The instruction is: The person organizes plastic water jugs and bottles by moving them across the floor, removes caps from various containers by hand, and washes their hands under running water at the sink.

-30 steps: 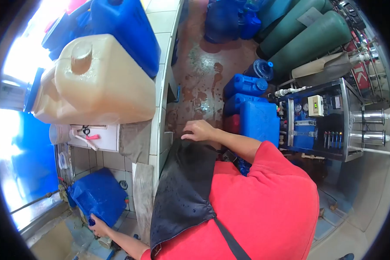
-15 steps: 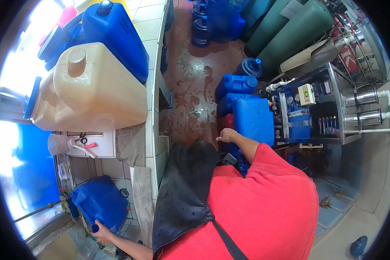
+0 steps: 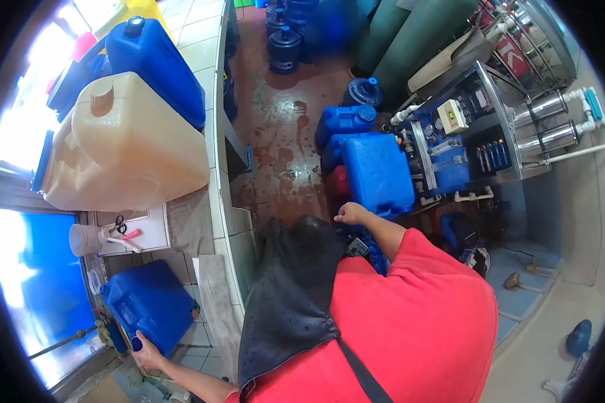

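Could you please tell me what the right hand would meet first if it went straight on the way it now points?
Passing above the wet floor, the right hand would probably meet the tiled counter first, though depth is unclear.

hands (image 3: 148, 356): 2 | blue jerrycans (image 3: 149, 299): at least 5 | large cream jerrycan (image 3: 138, 144): 1 | steel cylinders (image 3: 552, 139): 2

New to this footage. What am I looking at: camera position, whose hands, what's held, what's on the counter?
There's no robot: a person works bare-handed, and one head-worn camera, looking forward and down, takes every picture. The red shirt and black apron are the wearer's own. The left hand appears to grip a tilted blue jug. The right hand has curled fingers, with nothing visible in it. A cream jug and other containers stand on the tiled counter.
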Action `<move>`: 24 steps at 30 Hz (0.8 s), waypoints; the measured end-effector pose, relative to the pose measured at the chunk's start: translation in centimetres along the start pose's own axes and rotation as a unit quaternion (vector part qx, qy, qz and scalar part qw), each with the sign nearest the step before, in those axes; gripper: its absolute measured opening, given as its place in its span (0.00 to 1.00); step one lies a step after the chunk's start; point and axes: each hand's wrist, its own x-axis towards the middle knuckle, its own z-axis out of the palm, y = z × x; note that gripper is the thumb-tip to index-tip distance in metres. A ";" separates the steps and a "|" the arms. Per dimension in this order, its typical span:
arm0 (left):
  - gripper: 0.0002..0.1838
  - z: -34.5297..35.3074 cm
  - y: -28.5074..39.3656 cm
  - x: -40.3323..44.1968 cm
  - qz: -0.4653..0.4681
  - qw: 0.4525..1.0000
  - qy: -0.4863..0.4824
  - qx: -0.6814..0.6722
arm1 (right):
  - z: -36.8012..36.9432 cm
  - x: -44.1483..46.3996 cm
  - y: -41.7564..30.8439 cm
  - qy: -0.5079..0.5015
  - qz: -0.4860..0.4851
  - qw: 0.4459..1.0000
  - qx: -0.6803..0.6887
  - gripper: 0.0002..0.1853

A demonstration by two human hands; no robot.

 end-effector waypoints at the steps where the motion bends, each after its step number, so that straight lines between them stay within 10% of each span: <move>1: 0.54 0.6 0.3 0.2 0.010 1.000 0.012 -0.009 | 0.4 -0.6 0.3 0.004 0.001 1.000 -0.001 0.23; 17: 0.53 0.7 3.0 0.2 -0.025 0.999 -0.012 -0.028 | 3.0 -7.0 3.3 -0.021 0.125 0.992 0.012 0.21; 24: 0.49 0.4 2.8 -0.6 0.063 0.985 0.162 0.012 | 2.4 -7.1 2.7 -0.027 0.129 0.991 0.018 0.22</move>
